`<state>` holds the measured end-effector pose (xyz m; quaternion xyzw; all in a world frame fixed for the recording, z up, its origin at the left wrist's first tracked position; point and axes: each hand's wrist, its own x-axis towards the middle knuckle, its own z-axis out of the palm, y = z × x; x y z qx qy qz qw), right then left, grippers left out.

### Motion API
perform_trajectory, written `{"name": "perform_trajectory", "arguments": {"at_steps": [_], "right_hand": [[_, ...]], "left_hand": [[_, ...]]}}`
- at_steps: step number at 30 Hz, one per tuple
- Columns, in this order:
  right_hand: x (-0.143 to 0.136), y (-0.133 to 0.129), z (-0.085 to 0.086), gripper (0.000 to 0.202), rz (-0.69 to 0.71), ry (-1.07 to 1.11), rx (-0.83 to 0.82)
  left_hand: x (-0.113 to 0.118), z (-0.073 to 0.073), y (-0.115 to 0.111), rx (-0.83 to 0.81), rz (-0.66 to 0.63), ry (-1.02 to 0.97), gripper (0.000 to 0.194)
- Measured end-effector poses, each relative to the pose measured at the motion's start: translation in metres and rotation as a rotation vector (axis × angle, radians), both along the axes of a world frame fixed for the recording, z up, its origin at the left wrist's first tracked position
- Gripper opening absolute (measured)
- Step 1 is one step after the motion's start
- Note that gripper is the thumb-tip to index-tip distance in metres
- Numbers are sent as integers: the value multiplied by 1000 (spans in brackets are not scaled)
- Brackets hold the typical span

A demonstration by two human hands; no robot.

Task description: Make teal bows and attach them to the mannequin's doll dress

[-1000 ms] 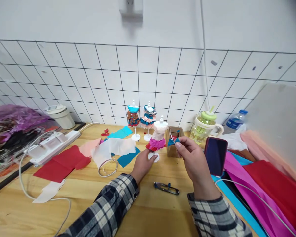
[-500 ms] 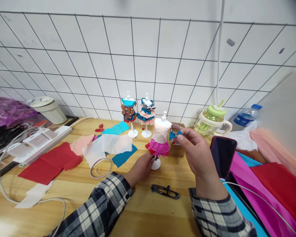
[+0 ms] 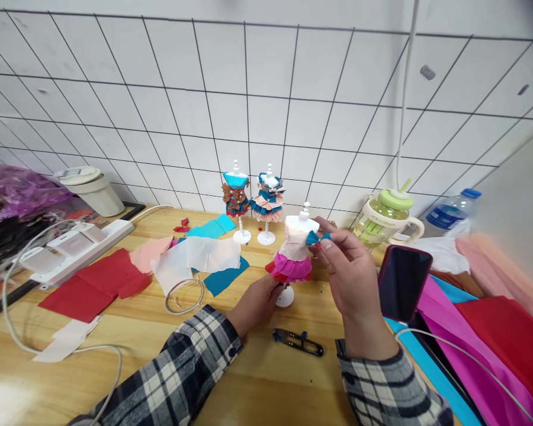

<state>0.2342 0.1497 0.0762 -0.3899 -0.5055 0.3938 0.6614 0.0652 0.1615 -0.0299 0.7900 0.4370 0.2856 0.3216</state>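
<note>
1. Right hand (image 3: 354, 275): thumb and fingertips pinching a teal bow (image 3: 318, 238) at its right end. Bow sits at the right upper edge of the bodice; can't tell if it's touching or just in front.
2. Left hand (image 3: 256, 303): closed round the stem of the small mannequin (image 3: 295, 248) below the skirt; fingers partly hidden.
3. Risk: bow is tiny and held at one end, so it could twist, crush or drop if the pinch shifts.
4. Risk: mannequin leans right; a loose left grip could let it swing and put the bow off-place. Fingers near the hem could crease the ruffles.
5. Mannequin: mid-bench (image 3: 231, 378), nearer than two dressed forms (image 3: 267, 204). White torso, pale pink bodice, magenta ruffle over red, round white base.
6. Black snips (image 3: 298, 342) lie near, between the sleeves.
</note>
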Motion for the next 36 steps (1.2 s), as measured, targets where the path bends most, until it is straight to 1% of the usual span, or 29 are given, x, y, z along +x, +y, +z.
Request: {"name": "perform_trajectory", "arguments": {"at_steps": [4,8,12,15,19,21,26,28,31,34,36], "right_hand": [[-2,1,-1,9,-29,-19,7],[-4,2,-3,13,-91,13,-43],[-6,2,-4,17,-84,69,-71],[-5,2,-5,16,-74,87,-67],[-5,2,-6,18,-109,84,-59],[-7,2,-6,20,-129,83,-44],[-11,2,-5,24,-128,110,27],[-11,2,-4,24,-153,104,44],[-10,3,-3,30,-205,100,84],[-8,3,-4,33,-251,120,145],[-8,4,-5,32,-265,120,154]], "left_hand": [[0,-2,0,25,-12,-4,30],[1,2,-1,29,-31,-11,31],[2,3,-2,-5,-12,-5,29],[2,2,-2,3,-16,-10,29],[3,2,-3,18,-16,-5,31],[3,2,-3,27,-11,28,31],[2,1,-3,61,-19,86,32],[2,0,-3,70,-12,108,32],[2,2,-5,92,-4,170,31],[2,5,-10,112,-24,233,30],[3,7,-12,111,-33,249,30]]}}
